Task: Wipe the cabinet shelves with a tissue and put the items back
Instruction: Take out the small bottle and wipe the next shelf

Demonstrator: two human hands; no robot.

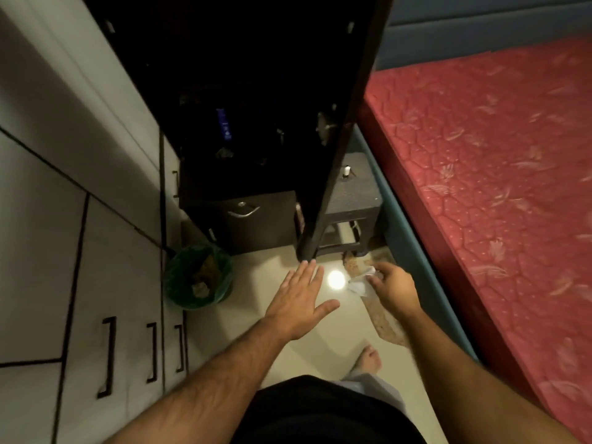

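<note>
My right hand point(392, 288) pinches the crumpled white tissue point(360, 283) low in front of me, above the floor and near the bottom edge of the open cabinet door point(339, 139), while my left hand point(301, 299) is spread flat and holding nothing, fingertips close to that door's lower corner. The tissue should be nearly weightless, soft and quick to tear, so I'd keep it bunched into a wad under my fingertips. The cabinet shelves point(243, 149) are too dark to read clearly.

Glossy tiled floor point(256, 331), crumpled paper tissue point(360, 283), quilted cloth mattress point(496, 171), dark wood cabinet door point(339, 155)
</note>
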